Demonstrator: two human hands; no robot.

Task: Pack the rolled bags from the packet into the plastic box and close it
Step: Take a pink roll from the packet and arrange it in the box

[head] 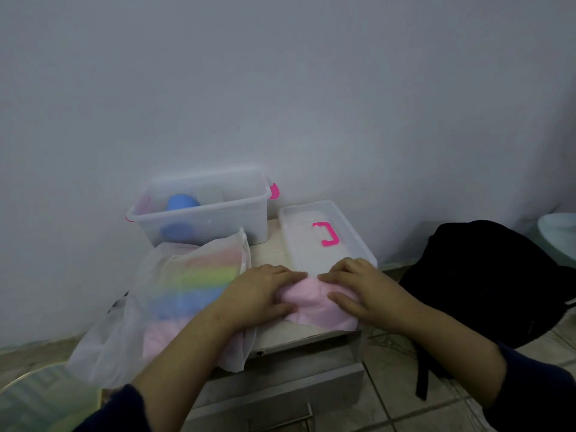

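On the near edge of the small cabinet top (280, 333), both hands lie flat on a pink bag (314, 302), a thin, limp sheet of plastic or cloth, I cannot tell which. The left hand (260, 296) presses its left part with straight fingers, the right hand (361, 289) presses the right part; neither is clenched round it, and the fingertips nearly meet over its far edge. To the left slumps the translucent packet (162, 294), soft and crumpled, with green, blue and pink bags showing dimly through it. At the far left stands the clear plastic box (205, 213), open, with pink latches (273, 191) and blue rolls (182, 202) already inside. Its lid (352, 235), with a pink handle (325, 233), lies to the right, touching the hands' far side. A black backpack (486, 282) sits on the floor at right. By my judgement the bag weighs almost nothing, will slip and spring open, and is best rolled under flat palms from one edge, then pinched round the middle of the roll to carry it.
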